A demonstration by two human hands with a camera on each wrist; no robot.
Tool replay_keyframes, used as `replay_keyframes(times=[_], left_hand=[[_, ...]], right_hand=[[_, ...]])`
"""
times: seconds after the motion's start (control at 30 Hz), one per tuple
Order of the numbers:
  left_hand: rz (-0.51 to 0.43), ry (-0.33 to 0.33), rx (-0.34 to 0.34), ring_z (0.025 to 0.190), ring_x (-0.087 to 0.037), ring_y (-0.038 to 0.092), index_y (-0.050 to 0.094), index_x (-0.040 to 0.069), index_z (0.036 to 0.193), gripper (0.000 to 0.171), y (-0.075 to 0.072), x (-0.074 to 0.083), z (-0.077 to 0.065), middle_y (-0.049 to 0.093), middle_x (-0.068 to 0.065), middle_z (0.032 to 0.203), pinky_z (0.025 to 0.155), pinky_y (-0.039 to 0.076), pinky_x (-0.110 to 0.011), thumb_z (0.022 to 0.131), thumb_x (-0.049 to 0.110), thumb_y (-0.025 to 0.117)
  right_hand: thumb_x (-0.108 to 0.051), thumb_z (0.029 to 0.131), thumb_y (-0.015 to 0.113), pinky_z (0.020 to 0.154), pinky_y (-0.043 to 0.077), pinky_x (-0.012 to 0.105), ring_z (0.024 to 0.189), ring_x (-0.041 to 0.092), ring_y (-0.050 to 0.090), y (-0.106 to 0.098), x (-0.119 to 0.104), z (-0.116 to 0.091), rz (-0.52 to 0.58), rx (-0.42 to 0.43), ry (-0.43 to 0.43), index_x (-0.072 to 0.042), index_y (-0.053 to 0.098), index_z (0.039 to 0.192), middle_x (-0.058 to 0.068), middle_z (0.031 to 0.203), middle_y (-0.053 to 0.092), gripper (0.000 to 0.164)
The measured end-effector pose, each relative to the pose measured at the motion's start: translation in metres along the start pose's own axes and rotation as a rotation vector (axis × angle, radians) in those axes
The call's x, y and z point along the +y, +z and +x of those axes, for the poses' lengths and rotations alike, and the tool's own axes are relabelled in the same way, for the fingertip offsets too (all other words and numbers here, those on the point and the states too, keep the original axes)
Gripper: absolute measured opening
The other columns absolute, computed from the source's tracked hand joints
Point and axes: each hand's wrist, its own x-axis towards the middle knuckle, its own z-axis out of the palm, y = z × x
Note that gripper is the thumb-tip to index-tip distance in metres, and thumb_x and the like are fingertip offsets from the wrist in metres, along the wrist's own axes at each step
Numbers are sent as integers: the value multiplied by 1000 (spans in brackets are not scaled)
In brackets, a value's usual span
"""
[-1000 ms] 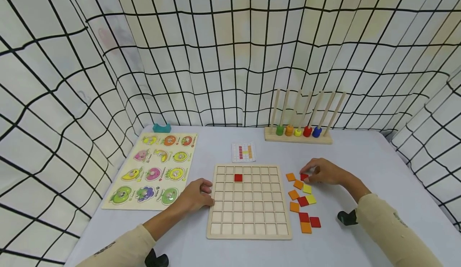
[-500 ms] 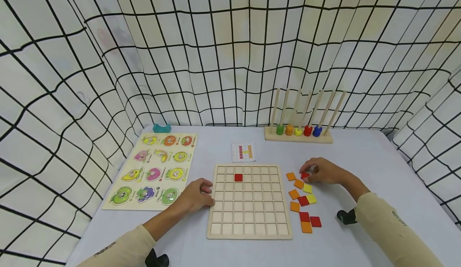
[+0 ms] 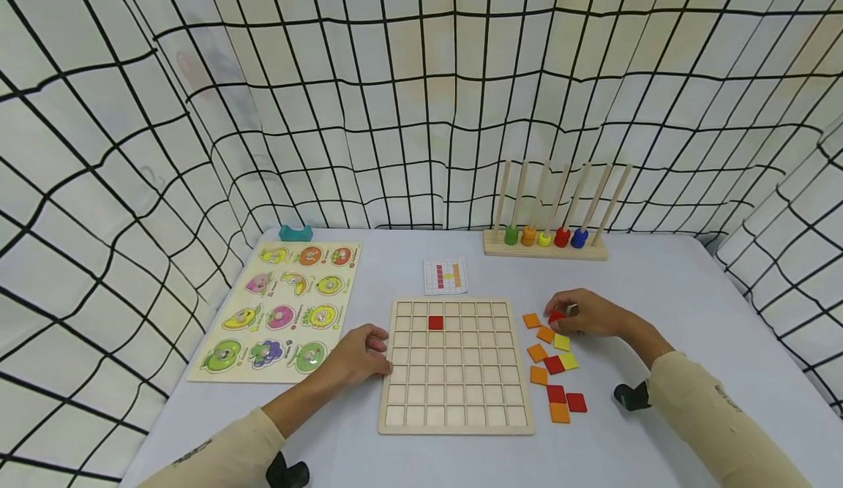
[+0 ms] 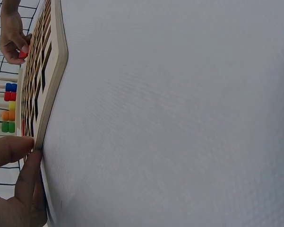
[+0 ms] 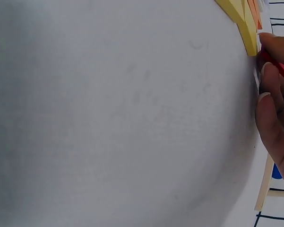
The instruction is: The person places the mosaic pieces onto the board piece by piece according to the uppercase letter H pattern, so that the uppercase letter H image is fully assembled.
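Observation:
A square wooden grid board (image 3: 454, 419) lies on the table, a single red tile (image 3: 435, 323) set in one cell near its top. My left hand (image 3: 361, 358) holds the board's left edge, thumb and fingertips at the rim in the left wrist view. To the right of the board, my right hand (image 3: 588, 314) pinches another red tile (image 5: 274, 64) between thumb and fingers, which partly cover it. Just below that hand are loose orange tiles (image 3: 538, 375), yellow tiles (image 3: 562, 342) and red tiles (image 3: 576, 402).
Behind the board lies a small pattern card (image 3: 445, 276). A peg rack (image 3: 545, 251) with coloured beads stands at the back right. On the left are a fruit puzzle board (image 3: 276, 335) and a teal piece (image 3: 296, 233). Black netting (image 3: 454, 74) hangs around the table.
My right hand has shifted slightly left, and the red tile in its fingers has come up a little from beside the yellow tile. My left hand stays at the grid board's edge.

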Motion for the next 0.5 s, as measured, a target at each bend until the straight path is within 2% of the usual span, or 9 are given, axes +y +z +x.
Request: replay_keyframes(times=[0.2,0.5], left_hand=[[-5,0,-2,85,-17,59,61,2,120,50,0,1,0,62,-6,101,71,53,-27,74,3,80],[-5,-4,1,85,-17,59,61,2,121,50,-1,1,-1,62,-6,102,72,53,-27,74,4,80]], right_hand=[[-18,94,69,64,55,23,74,19,57,-2,-4,-2,48,1,-29,-8,65,114,6,96,61,23],[-21,95,69,64,57,27,75,19,58,1,-19,0,55,-20,-19,-10,67,117,6,102,65,24]])
